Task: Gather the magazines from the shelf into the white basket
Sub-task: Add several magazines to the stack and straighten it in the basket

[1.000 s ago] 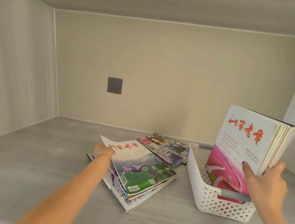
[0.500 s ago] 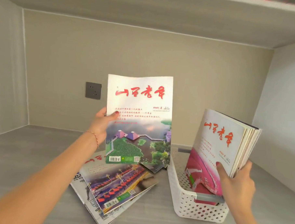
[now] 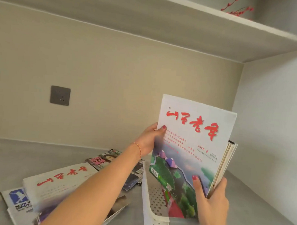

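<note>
Loose glossy magazines [image 3: 59,190] fan across the smooth grey shelf [image 3: 14,159] at left, below a dark square wall socket [image 3: 60,95]. The left hand [image 3: 149,139] pinches a white red-lettered magazine [image 3: 190,144] above the perforated white plastic basket [image 3: 154,204]; the right hand [image 3: 211,205] clasps it against a standing stack [image 3: 227,160] in the basket.

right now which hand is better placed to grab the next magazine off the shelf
Left. The left hand only pinches the top magazine's edge and sits nearest the loose magazines on the shelf. The right hand props the stack in the white basket.
</note>
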